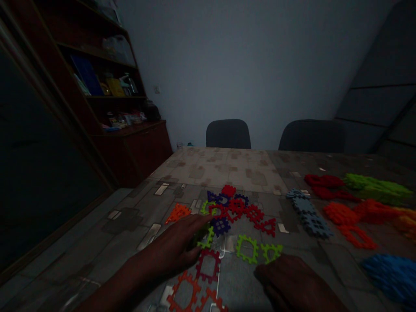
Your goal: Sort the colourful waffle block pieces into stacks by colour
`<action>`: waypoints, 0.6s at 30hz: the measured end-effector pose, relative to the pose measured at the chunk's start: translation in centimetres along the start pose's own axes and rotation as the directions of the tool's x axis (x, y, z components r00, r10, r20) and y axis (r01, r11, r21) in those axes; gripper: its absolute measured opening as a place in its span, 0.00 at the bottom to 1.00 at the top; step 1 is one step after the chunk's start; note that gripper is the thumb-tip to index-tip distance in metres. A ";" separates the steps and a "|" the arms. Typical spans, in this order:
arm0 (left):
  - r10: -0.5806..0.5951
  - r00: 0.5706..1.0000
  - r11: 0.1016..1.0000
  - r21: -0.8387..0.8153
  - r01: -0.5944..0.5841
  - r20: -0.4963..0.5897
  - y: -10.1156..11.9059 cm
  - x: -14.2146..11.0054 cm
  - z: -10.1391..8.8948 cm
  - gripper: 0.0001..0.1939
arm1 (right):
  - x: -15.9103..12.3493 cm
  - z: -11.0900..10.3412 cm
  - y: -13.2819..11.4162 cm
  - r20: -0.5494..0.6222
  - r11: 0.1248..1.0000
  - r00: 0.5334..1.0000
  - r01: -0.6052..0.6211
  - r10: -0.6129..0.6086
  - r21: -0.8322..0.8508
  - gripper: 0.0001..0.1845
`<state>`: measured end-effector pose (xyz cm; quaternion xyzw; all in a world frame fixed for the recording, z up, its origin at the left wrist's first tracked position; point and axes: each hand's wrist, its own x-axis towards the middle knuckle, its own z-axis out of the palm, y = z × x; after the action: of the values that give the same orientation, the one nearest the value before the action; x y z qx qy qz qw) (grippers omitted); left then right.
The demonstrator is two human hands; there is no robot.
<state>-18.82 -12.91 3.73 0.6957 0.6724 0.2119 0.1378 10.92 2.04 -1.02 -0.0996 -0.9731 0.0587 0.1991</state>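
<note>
My left hand (182, 242) reaches over the table with its fingers stretched out and thumb apart. A lime-green toothed piece (208, 238) lies between thumb and fingers. The fingertips are near a purple windowed piece (221, 226). Below the thumb are a dark red square frame (208, 265) and an orange frame (184, 292). My right hand (292, 277) is low on the right, its fingers curled together; whatever is under them is hidden. It overlaps the near edge of a lime-green triangular piece (271, 252), beside a lime-green square frame (247, 249).
Red linked pieces (254, 212) and an orange piece (178, 212) lie beyond my hands. To the right are a grey-blue strip (308, 214) and piles of red, orange, green (378, 188) and blue pieces (391, 273). Two chairs (228, 133) stand behind the patterned table (224, 164).
</note>
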 end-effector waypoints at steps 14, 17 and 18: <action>-0.083 0.996 0.996 -0.033 0.083 -0.016 1.3 0.3 -0.9 0.38 | 0.9 -2.8 0.0 -0.030 0.999 0.999 0.027 -0.026 0.017 0.17; -0.042 0.998 0.999 -0.032 0.040 -0.054 2.9 0.1 -0.2 0.38 | 1.1 -4.3 0.2 -0.030 0.994 0.996 -0.080 0.082 0.073 0.14; -0.020 0.999 1.000 -0.019 0.019 -0.048 3.5 0.1 0.4 0.39 | 1.1 -4.6 0.4 -0.031 0.989 0.991 -0.126 0.129 0.078 0.13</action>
<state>-15.57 -13.03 5.07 0.6825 0.6804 0.2332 0.1301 11.83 3.00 3.51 -0.1550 -0.9581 0.1067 0.2160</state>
